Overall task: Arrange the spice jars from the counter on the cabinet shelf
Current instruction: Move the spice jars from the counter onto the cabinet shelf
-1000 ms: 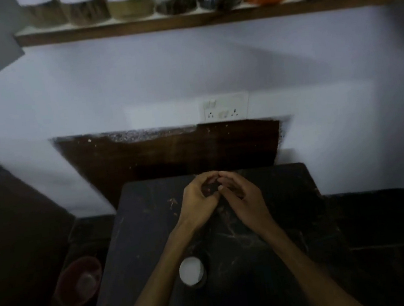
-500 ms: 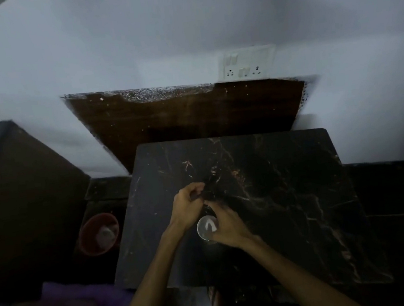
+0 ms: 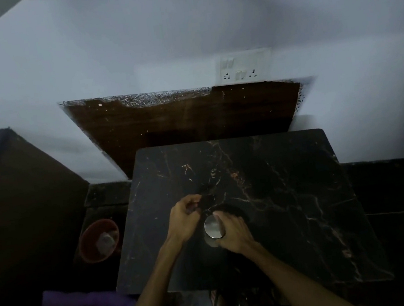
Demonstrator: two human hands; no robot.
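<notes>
Near the front edge of the dark marble counter (image 3: pixel 277 194), right hand (image 3: pixel 233 233) now wrapped round a small clear glass spice jar with a shiny round lid (image 3: pixel 214 227), jar standing upright. Left hand (image 3: pixel 185 221) curled just beside; cannot tell if holding anything. Moved down from further back. Probably ready to lift toward the shelf, out of view.

1. Right hand (image 3: pixel 233 233) grips jar (image 3: pixel 214 229), upright near counter (image 3: pixel 290 193) front edge.
2. Left hand (image 3: pixel 185 219) just beside, fingers curled; contents unclear.
3. Red bucket (image 3: pixel 98 241) off counter's left edge.
</notes>
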